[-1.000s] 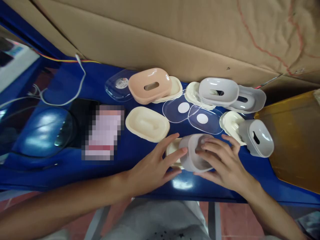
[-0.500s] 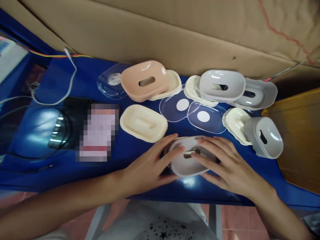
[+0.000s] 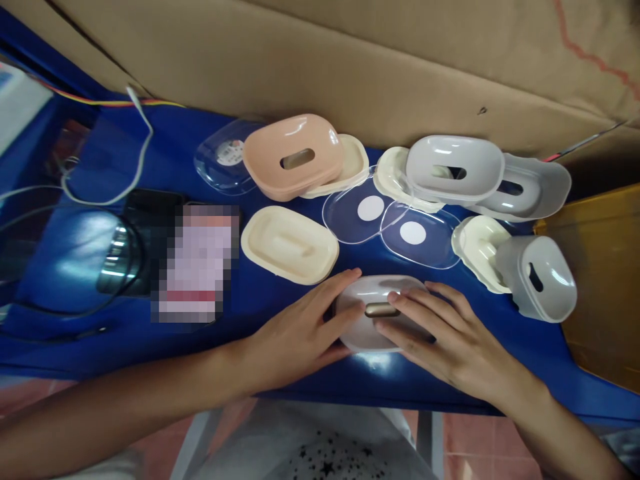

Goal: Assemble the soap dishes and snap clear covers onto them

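A grey oval plastic dish with a slot [image 3: 373, 291] sits level on the blue table close to its front edge. My left hand [image 3: 325, 320] grips its left end, with a fingertip reaching in near the slot. Around the right end my right hand [image 3: 440, 333] has its fingers spread over the rim and into the dish. Something pale shows through the slot; the rest of what lies beneath is hidden. Just behind my left hand rests a cream oval base [image 3: 287, 243]. Two clear lids with white round stickers [image 3: 423, 233] lie overlapping behind the grey dish.
At the back stand a peach slotted dish [image 3: 295, 157] and another grey dish [image 3: 455, 167], both propped on cream pieces. A tilted grey piece [image 3: 543, 277] leans at right beside a brown box [image 3: 600, 267]. A phone with blurred screen [image 3: 197, 263] and cables [image 3: 143, 140] lie left.
The grey dish has gone from tilted on its side to level, covering the cream piece seen under it earlier. Both hands stay around it. The view has shifted slightly.
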`<state>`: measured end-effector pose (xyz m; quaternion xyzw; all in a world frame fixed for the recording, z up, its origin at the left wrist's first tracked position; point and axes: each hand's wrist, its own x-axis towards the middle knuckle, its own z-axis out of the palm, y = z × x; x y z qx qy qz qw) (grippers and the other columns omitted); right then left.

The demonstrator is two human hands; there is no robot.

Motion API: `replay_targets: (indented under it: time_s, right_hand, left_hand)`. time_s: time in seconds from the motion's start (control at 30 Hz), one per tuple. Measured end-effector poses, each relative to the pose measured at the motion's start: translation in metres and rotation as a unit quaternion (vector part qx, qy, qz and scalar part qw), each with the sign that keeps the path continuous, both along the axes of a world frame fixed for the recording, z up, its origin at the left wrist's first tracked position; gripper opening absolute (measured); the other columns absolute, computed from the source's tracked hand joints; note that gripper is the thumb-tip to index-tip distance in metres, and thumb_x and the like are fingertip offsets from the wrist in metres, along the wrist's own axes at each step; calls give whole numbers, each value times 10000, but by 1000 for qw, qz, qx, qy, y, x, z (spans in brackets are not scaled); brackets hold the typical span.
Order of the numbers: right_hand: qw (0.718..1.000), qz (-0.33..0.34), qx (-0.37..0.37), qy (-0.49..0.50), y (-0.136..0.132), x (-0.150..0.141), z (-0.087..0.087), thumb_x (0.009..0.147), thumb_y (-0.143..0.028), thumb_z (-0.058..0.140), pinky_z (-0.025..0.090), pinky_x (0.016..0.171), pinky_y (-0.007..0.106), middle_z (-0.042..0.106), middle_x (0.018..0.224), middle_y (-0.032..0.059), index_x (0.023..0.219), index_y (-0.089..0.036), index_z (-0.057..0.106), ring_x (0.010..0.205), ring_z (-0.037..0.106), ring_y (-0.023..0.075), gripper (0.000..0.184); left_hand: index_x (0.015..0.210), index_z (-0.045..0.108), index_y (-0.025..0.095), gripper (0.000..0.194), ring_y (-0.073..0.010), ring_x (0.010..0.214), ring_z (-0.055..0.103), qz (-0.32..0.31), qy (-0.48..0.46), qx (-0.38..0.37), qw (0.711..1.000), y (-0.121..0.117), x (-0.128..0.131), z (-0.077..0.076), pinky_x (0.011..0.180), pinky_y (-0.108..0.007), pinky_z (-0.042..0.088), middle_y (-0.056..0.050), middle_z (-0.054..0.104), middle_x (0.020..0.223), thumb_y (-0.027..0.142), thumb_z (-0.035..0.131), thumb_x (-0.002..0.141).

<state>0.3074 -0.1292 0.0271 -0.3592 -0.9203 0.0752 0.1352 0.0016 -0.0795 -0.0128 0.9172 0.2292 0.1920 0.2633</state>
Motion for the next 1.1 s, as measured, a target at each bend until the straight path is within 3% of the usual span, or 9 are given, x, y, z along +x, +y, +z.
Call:
replay_targets:
  time_s: [0.3, 0.47, 0.63, 0.73, 0.93, 1.1]
  right_hand:
    - [997, 12, 67, -48, 3, -4, 4, 1082, -99, 576, 443, 1206, 566, 734, 1471, 114, 1396, -203, 718, 1344, 658, 305, 360]
    - [992, 24, 111, -61, 3, -3, 4, 1086, -78, 544, 494, 1175, 518, 771, 1419, 96, 1363, -159, 721, 1310, 686, 268, 339]
    - [988, 29, 142, -58, 1, -3, -1, 1076, -65, 553, 547, 1099, 477, 780, 1407, 94, 1311, -116, 745, 1280, 700, 264, 308]
    - [986, 30, 156, -51, 1, -6, -4, 1063, -52, 557, 561, 1068, 457, 802, 1361, 92, 1288, -101, 758, 1245, 711, 258, 306]
    - [994, -22, 98, 33, 16, 2, -4, 1145, -284, 554, 541, 1081, 402, 807, 1336, 76, 1307, -184, 738, 1229, 726, 213, 265]
    - [982, -161, 93, -22, 33, 29, -9, 1115, -217, 614, 427, 1183, 518, 765, 1426, 125, 1412, -188, 678, 1339, 708, 292, 305]
  left_hand:
    - [1438, 545, 88, 611, -482, 1596, 437, -4, 5, 61, 998, 1, 3, -1, 1198, -635, 542, -365, 354, 1719, 173, 839, 910]
    - [1389, 575, 92, 463, -493, 1576, 463, 18, 47, 139, 989, -1, 12, 8, 1148, -610, 596, -373, 343, 1726, 172, 754, 970]
    - [1342, 612, 64, 348, -500, 1495, 565, 49, 101, 250, 962, -8, 21, 16, 1135, -560, 612, -376, 496, 1626, 197, 692, 1030]
    - [1329, 641, 76, 327, -502, 1465, 594, 49, 102, 284, 952, -9, 22, 13, 1123, -586, 612, -314, 600, 1558, 211, 686, 1036]
    - [1302, 687, 146, 333, -412, 1455, 603, 54, 68, 211, 974, -3, 16, 10, 1149, -565, 578, -194, 655, 1521, 378, 697, 1064]
    - [1255, 694, 178, 296, -359, 1441, 601, 53, 49, 167, 983, -1, 11, 13, 1203, -539, 472, -161, 670, 1494, 404, 711, 1064]
